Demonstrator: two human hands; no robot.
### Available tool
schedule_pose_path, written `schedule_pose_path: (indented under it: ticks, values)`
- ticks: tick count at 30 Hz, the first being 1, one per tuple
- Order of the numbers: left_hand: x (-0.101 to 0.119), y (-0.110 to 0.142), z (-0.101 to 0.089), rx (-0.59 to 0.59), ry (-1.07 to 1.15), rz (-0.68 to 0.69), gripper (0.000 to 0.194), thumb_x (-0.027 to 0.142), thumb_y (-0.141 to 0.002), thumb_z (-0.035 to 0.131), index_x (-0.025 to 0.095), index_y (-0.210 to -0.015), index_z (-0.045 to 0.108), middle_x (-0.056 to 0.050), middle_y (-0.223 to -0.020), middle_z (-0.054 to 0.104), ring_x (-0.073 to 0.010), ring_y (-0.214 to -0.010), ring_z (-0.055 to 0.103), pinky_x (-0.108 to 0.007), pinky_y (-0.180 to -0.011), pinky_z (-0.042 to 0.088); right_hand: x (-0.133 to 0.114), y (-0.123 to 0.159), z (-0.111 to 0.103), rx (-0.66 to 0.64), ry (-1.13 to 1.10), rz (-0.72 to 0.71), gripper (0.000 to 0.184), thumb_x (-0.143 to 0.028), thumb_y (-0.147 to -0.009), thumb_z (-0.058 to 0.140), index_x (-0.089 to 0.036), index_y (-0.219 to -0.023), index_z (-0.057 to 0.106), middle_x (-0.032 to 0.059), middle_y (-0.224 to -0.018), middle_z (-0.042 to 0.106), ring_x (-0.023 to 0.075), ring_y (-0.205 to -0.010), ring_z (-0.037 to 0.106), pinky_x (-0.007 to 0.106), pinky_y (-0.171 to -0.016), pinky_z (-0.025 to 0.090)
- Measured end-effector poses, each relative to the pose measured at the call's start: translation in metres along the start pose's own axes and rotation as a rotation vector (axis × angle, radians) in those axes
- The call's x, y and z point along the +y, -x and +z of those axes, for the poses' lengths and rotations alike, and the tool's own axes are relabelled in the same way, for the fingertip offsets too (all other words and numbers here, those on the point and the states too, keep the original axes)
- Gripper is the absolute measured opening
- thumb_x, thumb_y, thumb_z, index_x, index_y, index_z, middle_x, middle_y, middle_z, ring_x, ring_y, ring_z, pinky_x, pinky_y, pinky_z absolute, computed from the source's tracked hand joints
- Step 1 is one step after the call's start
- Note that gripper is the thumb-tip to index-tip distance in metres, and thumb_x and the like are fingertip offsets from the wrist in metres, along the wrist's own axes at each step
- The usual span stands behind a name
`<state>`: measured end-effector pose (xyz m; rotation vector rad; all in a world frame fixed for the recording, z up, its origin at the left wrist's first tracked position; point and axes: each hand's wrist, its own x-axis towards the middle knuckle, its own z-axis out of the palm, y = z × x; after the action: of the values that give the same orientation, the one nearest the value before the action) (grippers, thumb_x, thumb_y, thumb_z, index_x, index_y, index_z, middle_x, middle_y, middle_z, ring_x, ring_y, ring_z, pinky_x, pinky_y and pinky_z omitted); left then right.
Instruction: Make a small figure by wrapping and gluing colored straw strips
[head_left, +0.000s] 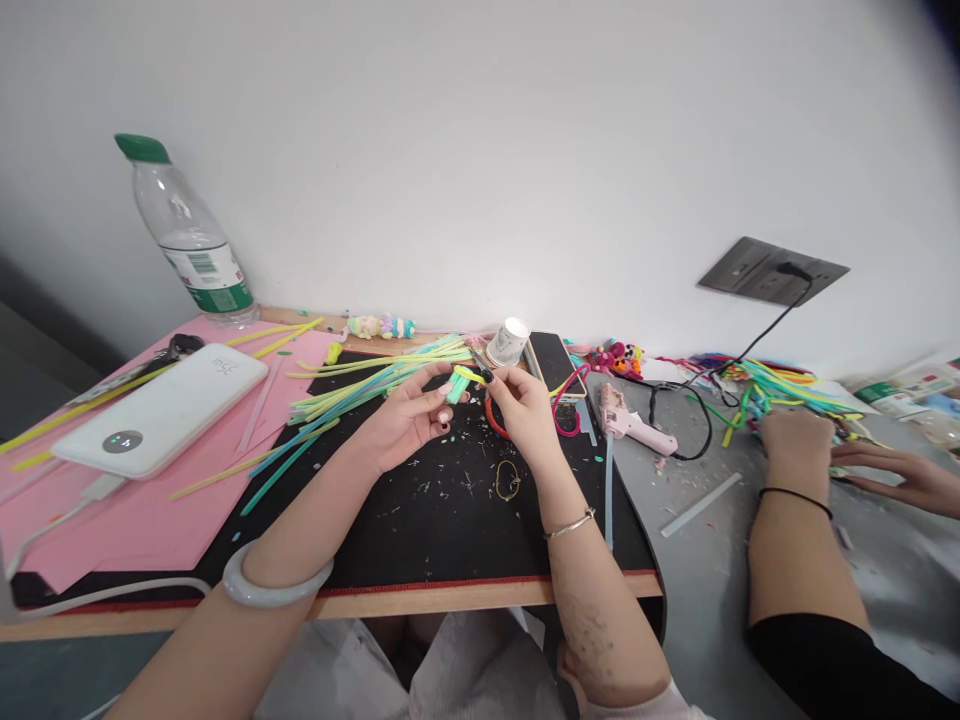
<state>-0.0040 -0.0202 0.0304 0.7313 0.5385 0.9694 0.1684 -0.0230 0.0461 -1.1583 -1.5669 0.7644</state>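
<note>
My left hand (409, 415) pinches a small mint-green piece (456, 388) of fuzzy pipe cleaner between thumb and fingers, above the black mat. A yellow pipe cleaner (471, 374) wraps over the top of that piece. Its free end runs into my right hand (525, 408), whose thumb and index finger are closed on it. Behind my right hand a red ring-shaped handle (494, 418) shows in part; what it belongs to is hidden. Yellow, green and blue pipe cleaners (360, 375) lie loose behind my left hand. A rubber band (508, 480) rests on the mat, among small clippings.
On the left are a white power bank (161, 410), pink paper (202, 500) and a plastic bottle (199, 240). A paper cup (508, 342), a phone (556, 362) and a corded glue gun (634, 425) stand right. Another person's hands (799, 440) work at far right.
</note>
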Motion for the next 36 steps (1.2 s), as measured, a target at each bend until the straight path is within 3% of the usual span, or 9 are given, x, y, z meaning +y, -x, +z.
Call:
schedule_pose_path:
  ticks: [11,20,26,36]
  values:
    - [0.0007,0.0013,0.0021,-0.056,-0.090,0.046,0.034,0.025,-0.073,0.066,0.030,-0.104,0.050,0.001,-0.082,0.059,-0.0072,-0.058,0.050,-0.022,-0.058,0.043,-0.0018,0.0001,-0.0003,-0.010,-0.048,0.019,0.029,-0.045,-0.080,0.053,-0.018,-0.068,0.051,-0.0031,-0.060,0.043,0.0099,-0.054,0.036,0.023,-0.051,0.030]
    - [-0.0001,0.0001,0.0049,-0.052,-0.131,0.083,0.030,0.030,-0.077,0.061,0.029,-0.104,0.047,0.000,-0.086,0.060,-0.0089,-0.062,0.055,-0.023,-0.060,0.044,-0.0040,0.0021,0.0033,-0.005,-0.012,0.007,0.025,-0.039,-0.080,0.053,-0.019,-0.067,0.049,-0.0040,-0.059,0.039,0.0093,-0.051,0.032,0.023,-0.048,0.027]
    - [-0.0020,0.0006,0.0088,0.029,-0.302,0.155,0.041,0.028,-0.071,0.067,0.027,-0.106,0.046,0.001,-0.086,0.060,-0.0084,-0.065,0.055,-0.024,-0.064,0.046,-0.0039,0.0020,0.0030,0.012,0.007,0.003,0.024,-0.038,-0.080,0.053,-0.018,-0.068,0.050,-0.0038,-0.059,0.040,0.0095,-0.052,0.033,0.023,-0.048,0.027]
    - [-0.0090,-0.0087,0.0003,0.271,-0.690,0.440,0.029,0.029,-0.070,0.066,0.019,-0.095,0.056,-0.003,-0.096,0.059,-0.0121,-0.078,0.054,-0.026,-0.074,0.044,-0.0001,0.0011,0.0050,-0.008,0.064,0.000,0.021,-0.031,-0.080,0.052,-0.017,-0.065,0.049,-0.0036,-0.058,0.042,0.0094,-0.052,0.036,0.022,-0.051,0.029]
